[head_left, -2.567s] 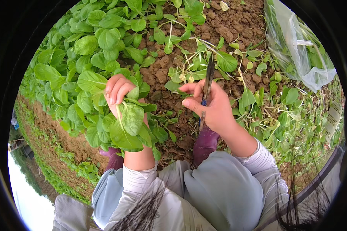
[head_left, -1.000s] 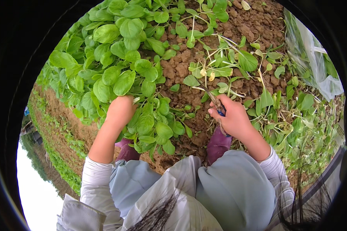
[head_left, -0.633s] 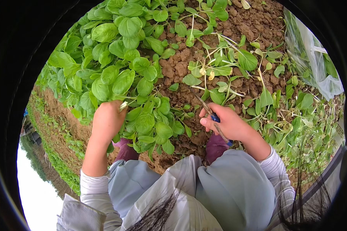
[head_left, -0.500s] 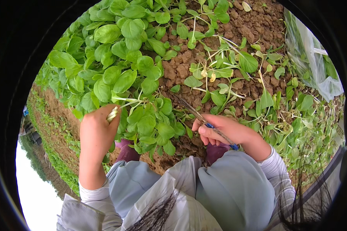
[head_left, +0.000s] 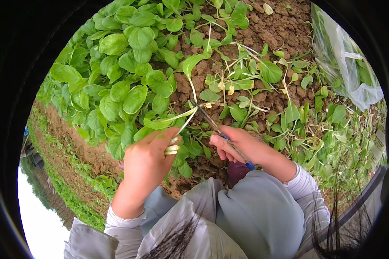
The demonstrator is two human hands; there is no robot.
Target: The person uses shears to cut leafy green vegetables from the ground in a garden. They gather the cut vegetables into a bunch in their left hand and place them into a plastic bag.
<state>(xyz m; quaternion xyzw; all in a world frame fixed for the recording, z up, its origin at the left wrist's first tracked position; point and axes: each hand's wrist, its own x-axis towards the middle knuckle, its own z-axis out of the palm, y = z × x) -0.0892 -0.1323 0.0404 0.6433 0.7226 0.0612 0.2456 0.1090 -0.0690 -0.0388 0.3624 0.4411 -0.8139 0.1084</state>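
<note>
Lifted clear of the bed since a moment ago, the plucked leafy plant [head_left: 177, 125] now sits in the left hand [head_left: 149, 157], whose grip is clenched round its pale stem ends while the leaves fan up and to the right. Beside it, the right hand [head_left: 237, 146] has slid leftward, its grip closed on the blue-handled scissors [head_left: 222, 134], blade tips touching the plant's stalks. Behind lie growing greens [head_left: 121, 73], clodded soil [head_left: 263, 30] and a clear plastic bag [head_left: 345, 64].
</note>
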